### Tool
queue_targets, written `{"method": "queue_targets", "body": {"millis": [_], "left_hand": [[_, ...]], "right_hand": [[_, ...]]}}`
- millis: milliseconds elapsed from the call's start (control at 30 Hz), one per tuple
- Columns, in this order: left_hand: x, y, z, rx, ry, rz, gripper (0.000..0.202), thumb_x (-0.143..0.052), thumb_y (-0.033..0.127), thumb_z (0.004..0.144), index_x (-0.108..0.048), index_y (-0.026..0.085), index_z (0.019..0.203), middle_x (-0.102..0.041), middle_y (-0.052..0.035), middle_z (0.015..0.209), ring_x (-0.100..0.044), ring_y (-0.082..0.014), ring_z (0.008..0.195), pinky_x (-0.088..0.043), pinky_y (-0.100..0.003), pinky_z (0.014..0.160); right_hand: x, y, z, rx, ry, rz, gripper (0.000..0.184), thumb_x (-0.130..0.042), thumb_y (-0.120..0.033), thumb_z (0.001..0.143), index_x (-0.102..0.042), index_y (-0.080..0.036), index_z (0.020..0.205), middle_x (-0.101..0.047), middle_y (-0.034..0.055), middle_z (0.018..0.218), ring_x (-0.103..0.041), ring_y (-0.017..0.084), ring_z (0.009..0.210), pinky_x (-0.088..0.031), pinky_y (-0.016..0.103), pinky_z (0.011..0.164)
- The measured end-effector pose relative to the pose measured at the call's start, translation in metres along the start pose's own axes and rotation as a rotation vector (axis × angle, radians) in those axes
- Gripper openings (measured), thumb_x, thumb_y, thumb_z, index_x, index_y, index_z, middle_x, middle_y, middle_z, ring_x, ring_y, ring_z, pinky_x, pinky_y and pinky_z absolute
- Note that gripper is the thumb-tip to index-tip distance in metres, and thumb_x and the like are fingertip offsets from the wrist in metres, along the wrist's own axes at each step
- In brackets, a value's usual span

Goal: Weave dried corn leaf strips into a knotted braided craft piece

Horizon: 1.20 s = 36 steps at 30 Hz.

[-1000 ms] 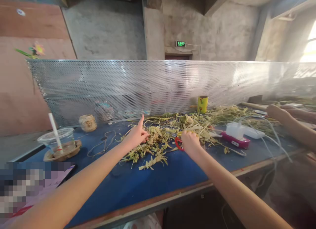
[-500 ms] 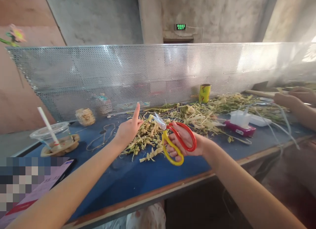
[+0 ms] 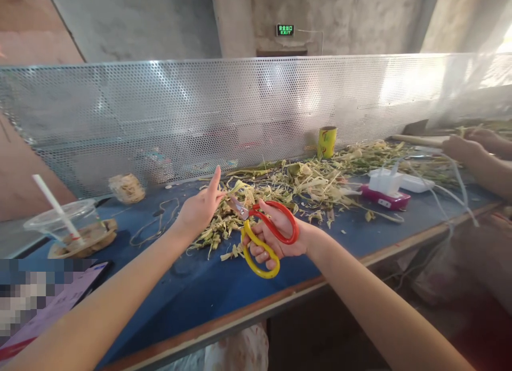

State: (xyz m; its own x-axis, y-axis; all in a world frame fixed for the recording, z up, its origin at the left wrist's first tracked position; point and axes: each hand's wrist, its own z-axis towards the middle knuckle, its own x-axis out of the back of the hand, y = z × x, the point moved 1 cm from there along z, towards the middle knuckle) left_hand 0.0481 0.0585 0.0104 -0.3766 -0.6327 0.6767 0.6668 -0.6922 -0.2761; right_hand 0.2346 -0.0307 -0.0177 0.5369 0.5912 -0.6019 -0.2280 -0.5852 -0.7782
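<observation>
My right hand [image 3: 280,227] is closed round scissors [image 3: 241,212] with one red and one yellow handle. Their blades point up and left, close to the fingertips of my left hand [image 3: 198,208]. That hand has its index finger raised and its other fingers pinched together. At the pinch shows a pale dried plant stem [image 3: 239,186], with the blade tips beside it. Below both hands lies a heap of dried plant cuttings [image 3: 218,227]; a larger pile of dried plants [image 3: 310,181] spreads behind and to the right.
On the blue table [image 3: 192,301] stand a lidded plastic cup [image 3: 66,224] in a carton holder, a phone [image 3: 90,280], a cord [image 3: 158,224] and a yellow tin [image 3: 327,142]. Chargers sit on a magenta power strip [image 3: 394,200]. Another person's hands [image 3: 470,149] work at right, before a perforated metal screen [image 3: 192,115].
My right hand has brought the scissors left, nearer my left fingertips, and the blades look closer together. The view has shifted slightly.
</observation>
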Motion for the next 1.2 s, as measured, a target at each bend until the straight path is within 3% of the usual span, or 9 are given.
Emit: {"method": "queue_targets", "body": {"millis": [100, 200, 300, 467, 633, 767, 900, 1200], "left_hand": [[0.002, -0.001, -0.001, -0.155, 0.033, 0.096, 0.077, -0.044, 0.018, 0.086, 0.013, 0.012, 0.137, -0.07, -0.0093, 0.091, -0.064, -0.0194, 0.083, -0.05, -0.026, 0.061], [0.005, -0.001, -0.003, -0.226, 0.073, 0.202, 0.075, -0.042, 0.017, 0.086, 0.013, 0.011, 0.137, -0.07, -0.0094, 0.09, -0.065, -0.0199, 0.076, -0.049, -0.027, 0.057], [0.007, -0.002, -0.004, -0.226, 0.082, 0.243, 0.074, -0.04, 0.015, 0.086, 0.013, 0.013, 0.137, -0.07, -0.0099, 0.09, -0.066, -0.0202, 0.071, -0.048, -0.028, 0.053], [0.008, -0.003, -0.006, -0.204, 0.04, 0.179, 0.07, -0.038, 0.012, 0.085, 0.006, 0.014, 0.139, -0.067, -0.0128, 0.1, -0.065, -0.0224, 0.083, -0.049, -0.031, 0.057], [0.01, -0.001, -0.005, -0.174, 0.02, 0.216, 0.065, -0.038, 0.012, 0.084, -0.003, 0.013, 0.139, -0.067, -0.0136, 0.1, -0.065, -0.0222, 0.083, -0.048, -0.03, 0.056], [0.012, 0.003, -0.003, -0.229, 0.058, 0.262, 0.069, -0.038, 0.012, 0.085, 0.005, 0.013, 0.138, -0.067, -0.0136, 0.101, -0.065, -0.0222, 0.084, -0.048, -0.03, 0.054], [0.015, 0.006, 0.0, -0.288, 0.121, 0.3, 0.074, -0.037, 0.01, 0.085, 0.016, 0.011, 0.136, -0.069, -0.0123, 0.092, -0.066, -0.0213, 0.078, -0.047, -0.03, 0.053], [0.017, 0.009, 0.006, -0.374, 0.185, 0.409, 0.07, -0.037, 0.007, 0.084, 0.01, 0.002, 0.135, -0.065, -0.0036, 0.059, -0.06, -0.018, 0.049, -0.041, -0.029, 0.044]], "right_hand": [[0.001, -0.001, 0.002, 0.03, -0.029, 0.016, 0.081, -0.011, -0.077, 0.069, -0.053, -0.009, 0.082, -0.047, 0.0032, 0.057, -0.044, 0.013, 0.049, -0.035, 0.024, 0.044], [0.0, -0.001, 0.003, 0.055, -0.049, 0.026, 0.082, -0.008, -0.078, 0.068, -0.053, -0.01, 0.081, -0.046, 0.0026, 0.057, -0.043, 0.011, 0.049, -0.035, 0.022, 0.044], [0.0, -0.002, 0.006, 0.07, -0.054, 0.015, 0.083, -0.005, -0.078, 0.068, -0.052, -0.01, 0.081, -0.045, 0.0024, 0.058, -0.042, 0.011, 0.048, -0.035, 0.021, 0.042], [0.0, -0.002, 0.01, 0.083, -0.031, -0.019, 0.079, -0.006, -0.076, 0.07, -0.05, -0.011, 0.079, -0.044, 0.0018, 0.056, -0.042, 0.01, 0.047, -0.034, 0.019, 0.039], [-0.002, -0.003, 0.012, 0.087, 0.015, -0.028, 0.078, -0.004, -0.076, 0.07, -0.049, -0.013, 0.074, -0.04, -0.0007, 0.05, -0.037, 0.008, 0.042, -0.031, 0.017, 0.035], [-0.004, -0.004, 0.014, 0.097, 0.018, -0.027, 0.077, -0.003, -0.077, 0.068, -0.047, -0.013, 0.07, -0.038, -0.002, 0.047, -0.035, 0.007, 0.04, -0.028, 0.014, 0.032], [-0.006, -0.004, 0.016, 0.09, 0.052, -0.036, 0.076, -0.003, -0.078, 0.066, -0.044, -0.014, 0.067, -0.036, -0.0035, 0.044, -0.033, 0.005, 0.036, -0.027, 0.012, 0.029], [-0.008, -0.002, 0.016, 0.044, 0.196, -0.069, 0.066, -0.009, -0.074, 0.073, -0.039, -0.016, 0.062, -0.033, -0.0061, 0.038, -0.026, 0.002, 0.029, -0.023, 0.008, 0.025]]}}
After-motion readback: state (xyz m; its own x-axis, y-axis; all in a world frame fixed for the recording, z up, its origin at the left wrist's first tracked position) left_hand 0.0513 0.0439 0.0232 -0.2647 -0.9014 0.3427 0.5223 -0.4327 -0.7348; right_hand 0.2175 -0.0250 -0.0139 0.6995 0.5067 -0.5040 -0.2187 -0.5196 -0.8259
